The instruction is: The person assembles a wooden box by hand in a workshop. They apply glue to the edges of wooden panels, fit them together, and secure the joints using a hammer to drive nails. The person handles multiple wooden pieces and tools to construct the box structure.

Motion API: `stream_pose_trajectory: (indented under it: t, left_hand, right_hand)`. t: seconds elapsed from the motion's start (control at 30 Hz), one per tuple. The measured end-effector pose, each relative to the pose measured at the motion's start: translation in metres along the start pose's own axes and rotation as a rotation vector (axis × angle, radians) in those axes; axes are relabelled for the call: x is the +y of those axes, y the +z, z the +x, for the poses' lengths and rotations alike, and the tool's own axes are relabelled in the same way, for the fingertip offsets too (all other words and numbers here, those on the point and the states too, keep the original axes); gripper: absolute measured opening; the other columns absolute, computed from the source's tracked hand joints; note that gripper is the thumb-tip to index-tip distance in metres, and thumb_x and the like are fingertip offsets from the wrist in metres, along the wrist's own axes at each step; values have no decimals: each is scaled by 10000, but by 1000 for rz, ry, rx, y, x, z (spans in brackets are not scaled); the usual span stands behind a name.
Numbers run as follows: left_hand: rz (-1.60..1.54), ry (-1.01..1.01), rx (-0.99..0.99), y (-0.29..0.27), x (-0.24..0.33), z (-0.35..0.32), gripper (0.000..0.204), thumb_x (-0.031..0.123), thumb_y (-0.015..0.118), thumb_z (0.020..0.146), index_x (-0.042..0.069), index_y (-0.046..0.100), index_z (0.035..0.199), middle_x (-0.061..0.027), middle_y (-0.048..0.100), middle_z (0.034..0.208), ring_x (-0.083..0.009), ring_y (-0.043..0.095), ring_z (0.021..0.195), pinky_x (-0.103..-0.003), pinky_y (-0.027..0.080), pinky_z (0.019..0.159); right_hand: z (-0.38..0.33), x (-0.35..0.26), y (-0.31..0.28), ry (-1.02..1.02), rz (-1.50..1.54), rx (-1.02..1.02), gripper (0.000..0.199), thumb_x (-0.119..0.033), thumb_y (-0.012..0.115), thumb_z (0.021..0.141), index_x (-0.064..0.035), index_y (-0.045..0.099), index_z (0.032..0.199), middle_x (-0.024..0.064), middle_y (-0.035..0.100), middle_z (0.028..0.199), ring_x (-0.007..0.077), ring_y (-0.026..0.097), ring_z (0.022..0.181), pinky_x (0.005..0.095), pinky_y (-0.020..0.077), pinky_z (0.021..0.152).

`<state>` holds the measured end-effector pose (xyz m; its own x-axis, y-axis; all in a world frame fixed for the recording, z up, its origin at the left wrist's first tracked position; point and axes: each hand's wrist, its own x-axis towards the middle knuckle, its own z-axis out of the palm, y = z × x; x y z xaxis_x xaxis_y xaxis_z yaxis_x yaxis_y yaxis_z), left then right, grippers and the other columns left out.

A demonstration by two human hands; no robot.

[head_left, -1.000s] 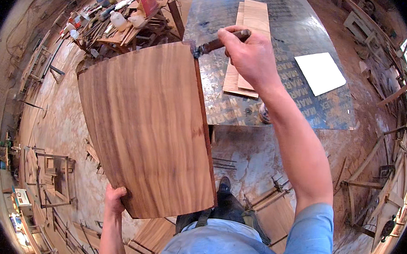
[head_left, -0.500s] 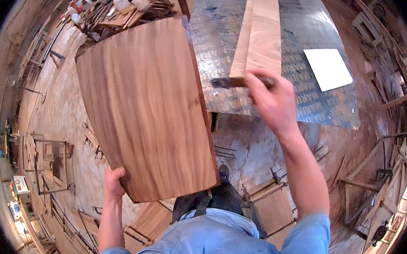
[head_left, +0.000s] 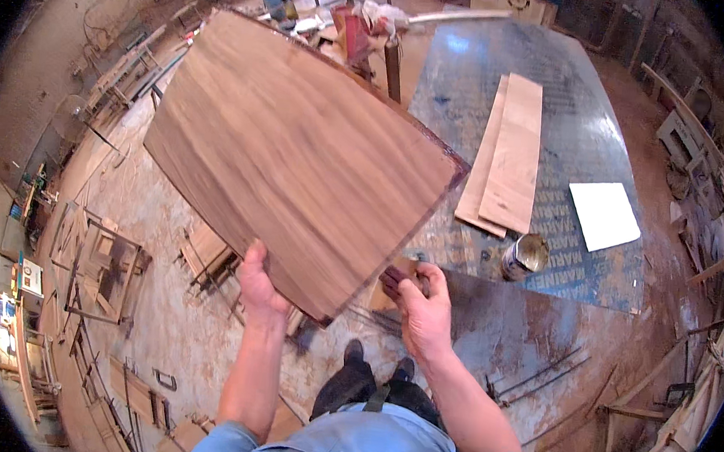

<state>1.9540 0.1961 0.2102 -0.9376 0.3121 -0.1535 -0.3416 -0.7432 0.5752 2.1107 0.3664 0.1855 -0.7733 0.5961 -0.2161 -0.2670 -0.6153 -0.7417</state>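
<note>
A wide brown wooden panel (head_left: 290, 159) hangs tilted before me, its near right edge close to my body. My left hand (head_left: 260, 284) is closed on its lower left edge, thumb on the face and fingers hidden beneath. In my right hand (head_left: 425, 309) is a dark paintbrush (head_left: 394, 276), held close beside the panel's near right edge; whether it touches the edge I cannot tell. Along the far right edge the wood looks dark and wet. An open tin can (head_left: 526, 258) stands near the front of the dark-topped table (head_left: 460, 88).
Two pale boards (head_left: 513, 157) lie overlapping on the table, with a white square sheet (head_left: 604, 216) to their right. Behind the panel are a red container (head_left: 350, 34) and clutter. Wooden frames (head_left: 104, 268) stand on the floor at left, and metal bars (head_left: 543, 375) lie at right.
The panel has turned, its near end swinging right and its face now slanting. My right hand with the brush has come down from over the table to the panel's near edge. The can has come into sight.
</note>
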Motion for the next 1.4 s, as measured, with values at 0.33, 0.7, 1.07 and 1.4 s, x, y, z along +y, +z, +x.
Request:
stream_pose_trajectory:
  t: [0.33, 0.7, 1.07, 1.4]
  left_hand:
    - [-176, 28, -112, 2, -8, -32, 484, 290, 602, 882, 39, 477, 1277, -117, 573, 1245, -313, 545, 1142, -495, 443, 992]
    - [1445, -1, -21, -30, 93, -72, 666, 116, 736, 751, -44, 438, 1325, -113, 657, 985, -165, 627, 890, -319, 517, 805]
    - [2072, 286, -271, 0, 223, -23, 832, 190, 797, 659, -11, 407, 1365, -177, 620, 1106, -307, 598, 1033, -382, 456, 946]
    - [1598, -194, -765, -59, 164, -38, 365, 138, 732, 699, 4, 647, 1028, -73, 659, 827, -116, 599, 755, -315, 501, 712]
  right_hand:
    - [-1, -39, 89, -19, 297, -65, 479, -21, 657, 850, -52, 450, 1281, 97, 588, 1167, 221, 578, 1051, 386, 469, 938]
    - [-2, -95, 53, -301, -168, -111, 343, 29, 641, 820, -22, 570, 1152, 102, 638, 1094, 208, 615, 958, 360, 505, 858]
    - [14, -158, 68, -366, -848, -480, 223, 12, 653, 742, -3, 622, 962, 34, 650, 898, 107, 594, 823, 257, 480, 752]
    - [47, -227, 117, -298, -1190, -719, 366, -143, 733, 681, 16, 643, 999, 21, 637, 959, 113, 568, 914, 272, 454, 824]
